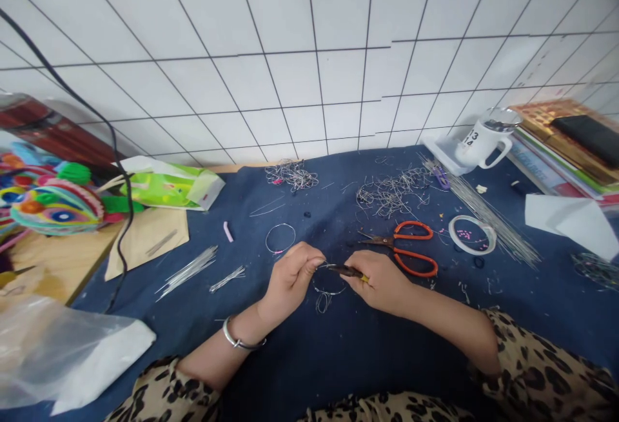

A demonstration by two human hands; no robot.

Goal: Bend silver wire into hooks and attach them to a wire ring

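Between thumb and fingers, my left hand [296,273] pinches a thin wire ring [330,293] that hangs over the blue cloth, a small loop of wire dangling at its lower edge. My right hand [377,280] is closed round dark pliers [349,271] with a bit of yellow on the handle. Their jaws point left and meet the top of the ring close to my left fingertips. Just beyond my right hand lie orange-handled scissors [414,248], blades to the left. A second wire ring [280,239] with a pink spot rests flat beyond my left hand.
Tangled wire heaps [391,193] lie at the back. Straight wire bundles [188,271] are at left and more wires [493,222] at right, near a clear round dish [472,235] with pink beads. A white mug [483,141] and stacked books [556,151] stand back right; a plastic bag [72,351] lies front left.
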